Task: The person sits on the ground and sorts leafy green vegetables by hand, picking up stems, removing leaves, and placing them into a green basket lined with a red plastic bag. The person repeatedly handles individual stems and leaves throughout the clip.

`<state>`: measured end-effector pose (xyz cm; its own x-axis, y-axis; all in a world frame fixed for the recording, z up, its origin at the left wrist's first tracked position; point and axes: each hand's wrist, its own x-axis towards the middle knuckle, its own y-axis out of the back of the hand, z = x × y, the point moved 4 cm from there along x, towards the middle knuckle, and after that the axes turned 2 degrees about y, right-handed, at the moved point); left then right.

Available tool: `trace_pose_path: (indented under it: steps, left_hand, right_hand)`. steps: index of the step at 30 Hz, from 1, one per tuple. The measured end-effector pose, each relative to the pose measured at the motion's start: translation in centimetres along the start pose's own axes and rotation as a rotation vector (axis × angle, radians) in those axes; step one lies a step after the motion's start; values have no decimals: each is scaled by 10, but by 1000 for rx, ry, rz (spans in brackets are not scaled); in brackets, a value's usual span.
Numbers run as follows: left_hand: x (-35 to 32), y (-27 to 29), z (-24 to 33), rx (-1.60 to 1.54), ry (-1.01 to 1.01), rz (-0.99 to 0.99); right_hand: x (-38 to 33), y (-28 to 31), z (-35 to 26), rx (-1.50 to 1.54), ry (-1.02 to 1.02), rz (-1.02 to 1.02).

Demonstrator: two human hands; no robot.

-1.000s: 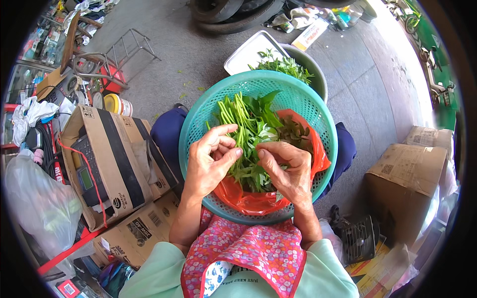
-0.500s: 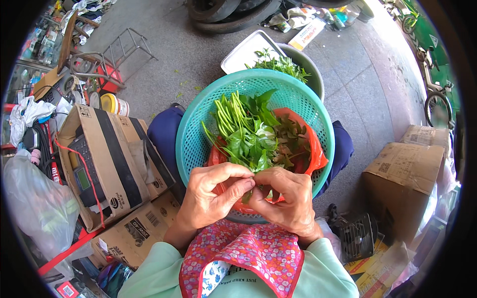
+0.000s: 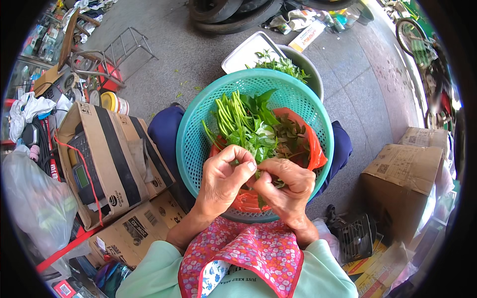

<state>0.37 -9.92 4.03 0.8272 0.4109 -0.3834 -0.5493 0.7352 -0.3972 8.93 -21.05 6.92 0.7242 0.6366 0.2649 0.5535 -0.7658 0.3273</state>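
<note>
My left hand (image 3: pixel 226 181) and my right hand (image 3: pixel 287 186) meet over the near side of a teal plastic basket (image 3: pixel 191 119). Both are closed in a pinch, fingertips almost touching, on a small leafy green sprig (image 3: pixel 261 201) that my fingers mostly hide. Just beyond them lies a bunch of leafy greens (image 3: pixel 258 141), its pale stems pointing away from me. An orange-red plastic bag (image 3: pixel 316 149) sits in the basket, holding darker leaves (image 3: pixel 290 136).
Behind the basket are a grey basin (image 3: pixel 318 74) with cut greens and a white tray (image 3: pixel 243 52). Cardboard boxes stand left (image 3: pixel 117 164) and right (image 3: pixel 405 166). A metal frame (image 3: pixel 121 49) lies far left; black tyres (image 3: pixel 233 17) are stacked at the back.
Both hands have risen slightly away from me and tilted, still pinching together. More of the red bag shows beneath them. The bunch and basket stay put.
</note>
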Motion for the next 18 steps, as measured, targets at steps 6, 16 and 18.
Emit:
trace_pose_path:
  steps: [6,16,18]
  left_hand:
    - [7,16,-14,-246,10,102]
    - [5,9,-3,181,-226,153]
    - [2,4,-1,253,-280,178]
  right_hand:
    - [2,44,18,268,-113,489]
    - [10,48,9,39,-172,258]
    - [9,21,7,-96,-131,-30]
